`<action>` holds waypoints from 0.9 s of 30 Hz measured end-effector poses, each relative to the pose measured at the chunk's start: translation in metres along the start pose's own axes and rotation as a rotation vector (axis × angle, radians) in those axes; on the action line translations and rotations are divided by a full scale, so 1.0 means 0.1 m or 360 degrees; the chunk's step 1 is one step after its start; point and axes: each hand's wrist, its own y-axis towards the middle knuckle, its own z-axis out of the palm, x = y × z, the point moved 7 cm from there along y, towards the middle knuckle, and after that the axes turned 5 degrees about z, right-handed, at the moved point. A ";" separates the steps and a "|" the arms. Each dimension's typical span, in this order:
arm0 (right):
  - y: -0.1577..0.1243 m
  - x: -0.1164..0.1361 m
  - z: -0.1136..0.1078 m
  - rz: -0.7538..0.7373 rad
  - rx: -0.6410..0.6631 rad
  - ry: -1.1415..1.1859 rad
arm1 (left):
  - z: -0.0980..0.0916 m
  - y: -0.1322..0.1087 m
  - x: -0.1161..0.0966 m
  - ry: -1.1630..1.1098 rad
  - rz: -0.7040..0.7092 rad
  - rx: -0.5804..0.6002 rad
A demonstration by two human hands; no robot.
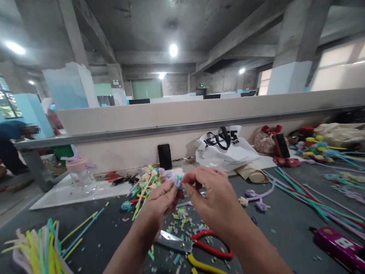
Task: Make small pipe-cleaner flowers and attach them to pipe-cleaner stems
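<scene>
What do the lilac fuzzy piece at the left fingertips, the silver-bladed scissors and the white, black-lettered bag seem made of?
Lilac fuzzy piece: probably matte fibre, from its tufted outline.
Silver-bladed scissors: shiny metal blade, by its glint; coloured handles perhaps plastic.
White, black-lettered bag: faintly glossy, thin plastic or nonwoven fabric, given its creases.

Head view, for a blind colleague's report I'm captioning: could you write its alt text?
A person's left hand and right hand meet at a small lilac fuzzy piece over a dark table. Scissors lie below among colourful clippings; bunched fuzzy stems lie at left.
</scene>
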 end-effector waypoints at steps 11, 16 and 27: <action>-0.01 -0.06 0.04 -0.0018 -0.0146 -0.0041 | 0.01 0.02 0.04 0.0041 0.0105 -0.0040; -0.01 -0.11 0.10 0.0052 -0.0111 -0.0007 | -0.01 0.00 0.06 0.0050 0.0149 -0.0155; 0.02 0.00 0.00 0.0061 0.0028 0.0336 | 0.06 -0.01 -0.01 -0.0461 0.0123 0.0041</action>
